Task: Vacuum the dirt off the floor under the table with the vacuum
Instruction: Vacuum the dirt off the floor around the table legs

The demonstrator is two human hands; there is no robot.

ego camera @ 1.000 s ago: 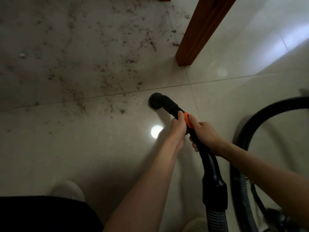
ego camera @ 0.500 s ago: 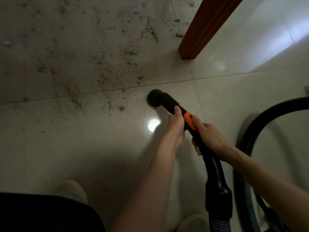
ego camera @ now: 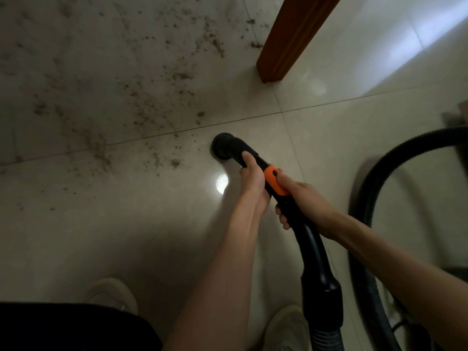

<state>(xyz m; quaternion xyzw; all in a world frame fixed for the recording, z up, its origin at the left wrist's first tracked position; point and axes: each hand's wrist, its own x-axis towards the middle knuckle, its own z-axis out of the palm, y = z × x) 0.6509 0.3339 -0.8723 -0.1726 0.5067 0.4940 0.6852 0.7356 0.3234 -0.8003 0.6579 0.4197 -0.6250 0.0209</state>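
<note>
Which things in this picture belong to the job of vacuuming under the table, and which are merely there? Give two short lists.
Part of the job:
- vacuum wand, nozzle on the floor
- hose
- scattered dirt
- left hand and right hand, both gripping the wand
- table leg

Merely there:
- light-coloured shoes
- bright spot of light on the tiles

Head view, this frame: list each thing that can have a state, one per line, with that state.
Vacuum nozzle: mouth down on the floor tile, at the near edge of the dirt.
Dirt: scattered over the tiles, not yet picked up.
Left hand: grips the wand below the nozzle.
Right hand: grips the wand at the orange slider.
Hose: looped on the floor at right.
Table leg: standing on the tile.
</note>
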